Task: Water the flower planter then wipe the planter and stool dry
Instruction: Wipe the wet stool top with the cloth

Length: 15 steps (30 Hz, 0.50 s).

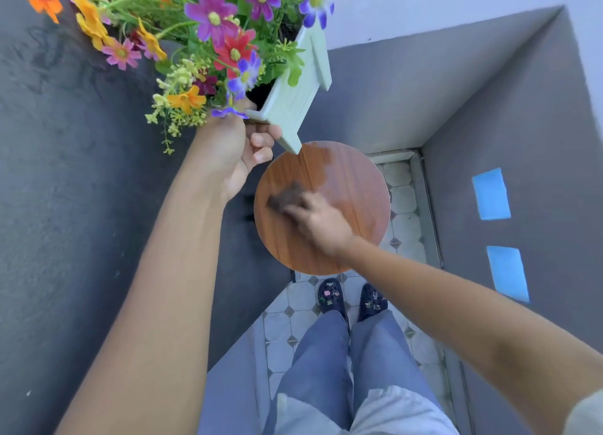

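My left hand point(239, 151) grips the near end of a pale green wooden planter point(293, 98) and holds it lifted and tilted above the stool. Bright orange, purple, red and pink flowers point(208, 46) spill out of it to the left. Below it stands a round brown wooden stool point(352, 180) with a wet sheen on its far right part. My right hand point(318, 221) presses a dark cloth point(285, 196) on the left half of the stool top; both are blurred by motion.
Dark grey walls close in on the left point(81, 206) and right point(522, 141), the right one with two blue patches point(491, 193). The floor is pale patterned tile point(404, 199). My legs and dark clogs point(329, 296) stand just before the stool.
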Tool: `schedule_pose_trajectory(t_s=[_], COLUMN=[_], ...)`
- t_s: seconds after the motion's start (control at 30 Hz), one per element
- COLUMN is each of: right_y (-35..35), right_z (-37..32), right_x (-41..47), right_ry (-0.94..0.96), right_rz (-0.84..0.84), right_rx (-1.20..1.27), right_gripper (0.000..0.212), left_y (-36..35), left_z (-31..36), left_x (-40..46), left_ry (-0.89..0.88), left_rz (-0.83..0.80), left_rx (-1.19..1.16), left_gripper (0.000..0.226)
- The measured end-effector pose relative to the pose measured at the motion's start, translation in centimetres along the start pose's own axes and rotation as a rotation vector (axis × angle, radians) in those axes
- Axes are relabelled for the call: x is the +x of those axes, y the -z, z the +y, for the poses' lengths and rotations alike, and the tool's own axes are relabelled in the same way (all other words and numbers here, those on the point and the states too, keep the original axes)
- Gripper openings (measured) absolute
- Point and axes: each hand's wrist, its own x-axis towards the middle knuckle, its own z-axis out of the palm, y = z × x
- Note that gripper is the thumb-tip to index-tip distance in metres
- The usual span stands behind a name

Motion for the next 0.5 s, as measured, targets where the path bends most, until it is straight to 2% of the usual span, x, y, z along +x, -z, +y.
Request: schedule_pose_trajectory(t_s=[0.07,0.13,0.2,0.37,0.43,0.5], right_y=[-2.5,-3.0,-1.9,2.6,2.3,1.0], right_z=[-2.0,-1.9,0.2,5.1,3.7,1.2], right_x=[-1.6,-1.2,1.2,7.1,7.4,6.5], right_ry=[0.253,0.308,0.184,-0.429,-0.453,-0.284], right_rz=[-0.132,-0.159,-0.101,0.297,0.279,0.120], right_rx=[-0.041,-0.046,-0.032,0.109,0.025,-0.055], right_gripper=[0.035,0.032,0.037,0.036,0.037,0.046], left_y=[-0.2,-0.5,-0.6,-0.2,-0.2,-0.4], left_z=[0.2,0.2,0.1,-0.4,-0.6,-0.8], left_x=[0.1,0.2,0.2,0.5,0.6,0.7], left_ry=[-0.006,-0.011,-0.011,-0.004,-0.001,0.001], left_rz=[0.003,0.002,0.000,0.003,0.012,0.021], left_rx=[-0.006,0.000,-0.001,-0.012,-0.014,-0.021], left_gripper=[0.028,0.028,0.028,0.024,0.025,0.026])
